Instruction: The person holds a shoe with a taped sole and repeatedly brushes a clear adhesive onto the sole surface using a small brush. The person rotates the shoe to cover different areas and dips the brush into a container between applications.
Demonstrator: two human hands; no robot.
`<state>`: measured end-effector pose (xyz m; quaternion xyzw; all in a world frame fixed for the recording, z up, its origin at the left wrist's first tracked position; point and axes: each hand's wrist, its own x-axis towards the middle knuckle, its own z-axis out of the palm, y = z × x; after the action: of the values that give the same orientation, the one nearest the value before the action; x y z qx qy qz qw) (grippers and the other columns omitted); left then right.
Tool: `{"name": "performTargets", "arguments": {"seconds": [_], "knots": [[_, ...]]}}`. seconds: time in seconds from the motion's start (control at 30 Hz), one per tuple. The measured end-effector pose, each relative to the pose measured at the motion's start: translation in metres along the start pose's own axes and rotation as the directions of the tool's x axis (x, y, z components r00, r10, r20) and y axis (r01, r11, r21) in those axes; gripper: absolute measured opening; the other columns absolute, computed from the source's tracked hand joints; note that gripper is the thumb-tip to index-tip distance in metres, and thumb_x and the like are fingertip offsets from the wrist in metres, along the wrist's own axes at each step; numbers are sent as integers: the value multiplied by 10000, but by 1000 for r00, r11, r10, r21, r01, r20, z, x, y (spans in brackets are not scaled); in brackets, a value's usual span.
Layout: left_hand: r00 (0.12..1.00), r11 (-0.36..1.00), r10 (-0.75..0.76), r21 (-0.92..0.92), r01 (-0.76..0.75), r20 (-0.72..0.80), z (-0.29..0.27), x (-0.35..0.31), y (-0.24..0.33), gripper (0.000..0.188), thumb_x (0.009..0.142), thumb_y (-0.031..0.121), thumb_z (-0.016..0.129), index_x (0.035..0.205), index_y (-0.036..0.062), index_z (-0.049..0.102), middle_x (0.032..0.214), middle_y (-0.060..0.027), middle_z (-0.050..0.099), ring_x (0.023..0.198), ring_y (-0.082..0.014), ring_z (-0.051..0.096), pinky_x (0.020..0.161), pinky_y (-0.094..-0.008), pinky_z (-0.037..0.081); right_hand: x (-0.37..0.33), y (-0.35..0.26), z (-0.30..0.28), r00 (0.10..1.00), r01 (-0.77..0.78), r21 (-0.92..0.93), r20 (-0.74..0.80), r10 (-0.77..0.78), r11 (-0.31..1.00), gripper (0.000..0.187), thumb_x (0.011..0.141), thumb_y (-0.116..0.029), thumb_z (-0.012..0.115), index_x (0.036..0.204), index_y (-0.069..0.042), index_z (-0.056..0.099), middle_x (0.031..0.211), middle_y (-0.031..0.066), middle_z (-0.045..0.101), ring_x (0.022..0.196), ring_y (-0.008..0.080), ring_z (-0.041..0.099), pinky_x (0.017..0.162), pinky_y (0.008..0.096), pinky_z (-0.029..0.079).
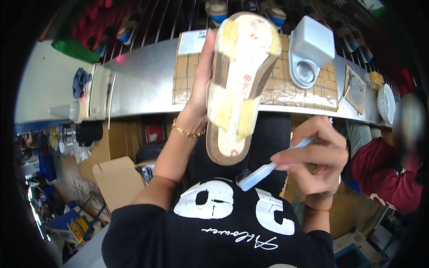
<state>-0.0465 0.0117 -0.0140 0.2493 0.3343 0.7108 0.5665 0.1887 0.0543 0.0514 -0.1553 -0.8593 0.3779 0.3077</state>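
My left hand (199, 96) grips a sandal (239, 94) by its left side and holds it upright, its underside facing me. That underside is white down the middle, with rough yellowish patches at the edges and brown areas at the bottom end and sides. Most of my left fingers are hidden behind it. Below and to its right, my right hand (319, 154) is closed round a small brush (261, 175) with a pale blue handle. The brush's dark bristles point left, apart from the sandal, above my lap.
Ahead, a flattened cardboard sheet (187, 80) lies on a metal bench (143, 73). A white plastic container with a round cup (311, 42) stands on it. At the right are a stained board (355, 89), a white bowl (385, 103) and another person's maroon sleeve (380, 167). Shoes hang on the rack behind.
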Motion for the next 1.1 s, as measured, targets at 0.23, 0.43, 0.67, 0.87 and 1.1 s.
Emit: {"name": "performTargets", "arguments": {"seconds": [0.23,0.43,0.67,0.87,1.1], "knots": [[998,1000,-13,-17,14,58,-2,-10,-4,812,1004,680,299,1437,12,457,1270,-140,652,1074,-166,683,904,-309,576,90,61,3,854,61,-246,-489,-178,967,109,765,-35,766,864,-75,785,716,70,591,628,188,556,577,299,405],[988,926,-148,-356,126,-34,-75,-1,17,783,991,645,397,1497,47,391,1396,-205,560,1133,-387,649,875,-543,583,44,56,20,936,-19,-47,-353,1,999,210,721,4,811,914,-79,807,760,40,562,714,161,545,640,273,412],[979,853,-168,-515,85,-118,-184,90,96,826,779,702,696,1229,18,592,1081,-222,615,848,-240,665,656,-278,603,-8,95,-14,804,-217,296,-486,342,930,112,839,0,756,950,9,761,841,44,621,783,121,565,713,238,439],[908,841,-38,-505,-197,-417,-293,177,113,779,644,694,820,1113,100,636,1083,-124,626,954,-255,593,790,-322,548,-5,92,-1,886,-270,298,-295,357,915,141,807,-23,797,946,-10,781,835,46,634,809,122,593,752,229,449],[584,810,-72,-388,-439,-809,-176,179,77,761,1013,593,373,1538,48,287,1504,-273,354,1339,-402,451,1078,-553,428,-23,108,-17,846,-310,410,-293,446,858,162,813,-12,791,974,-6,777,851,41,639,790,110,595,730,223,468]]}}
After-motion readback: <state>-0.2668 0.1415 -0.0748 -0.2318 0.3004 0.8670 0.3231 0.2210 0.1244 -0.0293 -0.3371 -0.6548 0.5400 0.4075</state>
